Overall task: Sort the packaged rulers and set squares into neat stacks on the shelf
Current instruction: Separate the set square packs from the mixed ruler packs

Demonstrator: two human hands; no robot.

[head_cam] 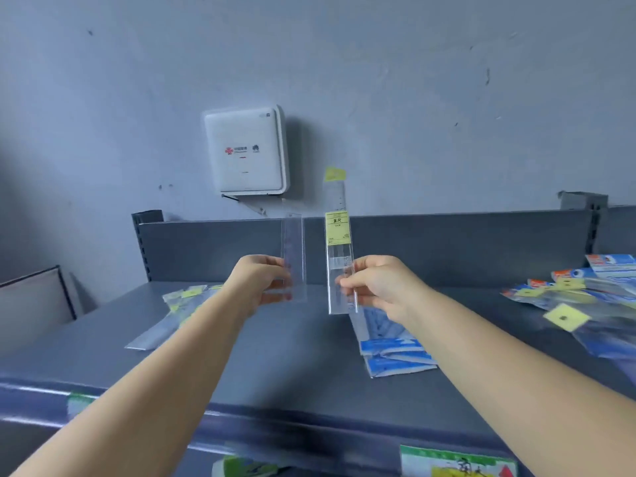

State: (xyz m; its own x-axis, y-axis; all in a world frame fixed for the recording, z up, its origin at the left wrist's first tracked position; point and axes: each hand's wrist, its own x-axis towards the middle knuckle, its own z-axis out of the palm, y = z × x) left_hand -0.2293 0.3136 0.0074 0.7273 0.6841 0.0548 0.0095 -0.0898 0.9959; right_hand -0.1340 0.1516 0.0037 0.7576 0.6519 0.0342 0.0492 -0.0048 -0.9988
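Grey shelf (pixel 292 356), back panel behind. Far left on it: small pile of clear ruler packs (pixel 172 315) with yellow tags, lying flat, fanned. Left hand (pixel 261 284) raised above shelf, fingers curled, pinching lower end of clear ruler (pixel 293 256) held upright. Just right of it, apart: right hand (pixel 375 284) pinches lower part of packaged ruler (pixel 339 249), upright, clear sleeve holding ruler plus yellow label. Beneath it on shelf: stack of blue-white set square packs (pixel 392 349). Far right: loose heap of blue packs (pixel 585 290) with yellow stickers, overlapping. White box (pixel 246 151) on wall.
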